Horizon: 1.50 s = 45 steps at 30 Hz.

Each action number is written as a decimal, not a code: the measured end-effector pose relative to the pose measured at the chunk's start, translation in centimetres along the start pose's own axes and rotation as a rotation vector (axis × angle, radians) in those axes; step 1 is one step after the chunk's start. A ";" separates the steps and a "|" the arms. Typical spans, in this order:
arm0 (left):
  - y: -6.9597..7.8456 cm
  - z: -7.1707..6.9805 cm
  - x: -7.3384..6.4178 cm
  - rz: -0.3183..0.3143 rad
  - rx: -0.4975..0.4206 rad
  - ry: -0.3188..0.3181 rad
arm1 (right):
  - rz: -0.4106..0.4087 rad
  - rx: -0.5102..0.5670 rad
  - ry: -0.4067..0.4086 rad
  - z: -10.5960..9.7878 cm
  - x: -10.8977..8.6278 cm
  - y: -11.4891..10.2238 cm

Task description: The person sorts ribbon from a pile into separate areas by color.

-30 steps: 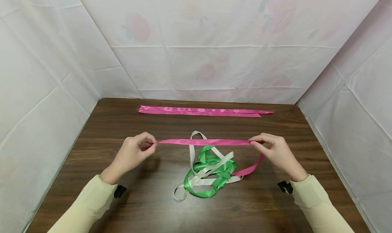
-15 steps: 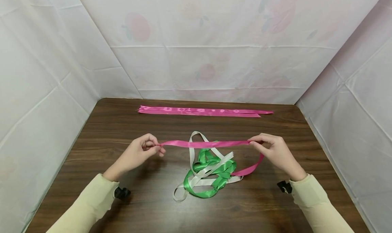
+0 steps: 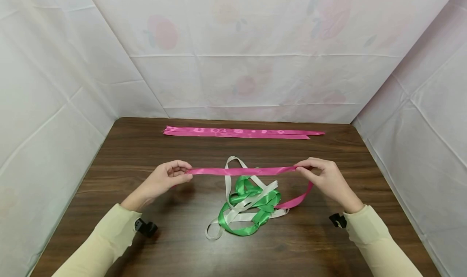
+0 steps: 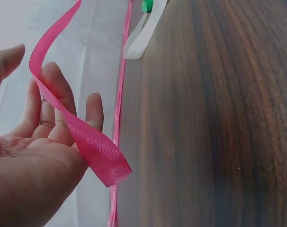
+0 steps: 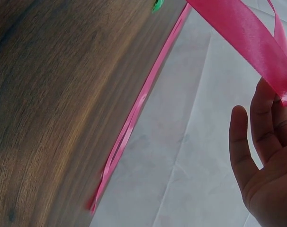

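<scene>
A pink satin ribbon point(image 3: 240, 171) stretches between both hands above the table. My right hand point(image 3: 330, 182) pinches it between thumb and fingers, and beyond that hold its tail droops back down to the tangle below. At the other end, my left hand point(image 3: 160, 184) has its thumb apart from the fingers. In the left wrist view the ribbon point(image 4: 82, 130) lies across those loosely bent fingers point(image 4: 58, 90), its cut end hanging past them. Beneath the stretched length sits a tangle of green ribbon point(image 3: 240, 231) and white ribbon point(image 3: 228, 184).
Further pink ribbons point(image 3: 237, 133) lie flat, side by side, along the back of the dark wooden table point(image 3: 292, 252). White fabric walls point(image 3: 255, 78) with faint fruit prints enclose the table at the back and both sides.
My left hand shifted slightly right, then back a little, and its thumb has parted from the fingers, loosening its pinch on the pink ribbon. The right hand stays nearly still.
</scene>
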<state>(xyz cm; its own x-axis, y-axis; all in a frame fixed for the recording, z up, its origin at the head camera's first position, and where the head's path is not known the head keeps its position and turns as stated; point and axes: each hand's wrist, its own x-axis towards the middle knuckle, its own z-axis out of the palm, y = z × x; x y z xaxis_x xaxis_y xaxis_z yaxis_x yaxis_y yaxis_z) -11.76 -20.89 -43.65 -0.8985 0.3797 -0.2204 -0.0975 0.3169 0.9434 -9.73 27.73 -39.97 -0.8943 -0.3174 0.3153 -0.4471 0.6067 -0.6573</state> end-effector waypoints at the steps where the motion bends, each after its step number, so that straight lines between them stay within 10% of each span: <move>1: 0.0 0.0 0.0 0.005 0.005 0.002 | 0.000 -0.003 0.000 0.0 0.0 0.0; 27: 0.1 0.4 1.1 0.196 0.395 0.221 | -0.020 -0.061 -0.002 0.2 0.8 0.8; 45: 0.6 -3.2 1.7 0.209 0.530 0.331 | 0.043 -0.176 0.013 -1.5 2.0 2.2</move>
<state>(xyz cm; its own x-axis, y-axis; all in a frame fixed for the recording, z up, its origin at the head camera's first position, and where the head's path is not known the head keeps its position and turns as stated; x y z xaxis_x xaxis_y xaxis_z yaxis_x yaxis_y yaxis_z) -14.71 -22.78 -42.66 -0.9681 0.2192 0.1215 0.2411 0.6824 0.6901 -12.54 29.52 -39.79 -0.9125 -0.2795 0.2987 -0.4032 0.7379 -0.5412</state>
